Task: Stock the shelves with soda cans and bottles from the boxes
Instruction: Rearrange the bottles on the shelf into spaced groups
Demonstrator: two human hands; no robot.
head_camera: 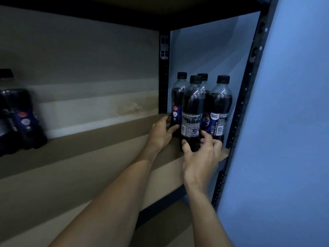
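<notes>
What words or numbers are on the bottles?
"100": on the right bottle, in a white circle; the words around it are too small to read.
On the front bottle, the label print is too blurred.
On the back-left bottle, only round logos.
The far-left bottles are blurred.

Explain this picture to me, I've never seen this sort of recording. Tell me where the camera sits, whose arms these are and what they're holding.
No machine here: the camera is worn on a person's head, looking forward and down, so both bare arms are the wearer's own. The brown wooden shelf board of a black metal rack carries four dark plastic soda bottles with black caps, upright in its right corner beside the blue wall. The right hand grips the front bottle near its base. The left hand holds the back-left bottle low down. More dark bottles stand blurred at the far left.
</notes>
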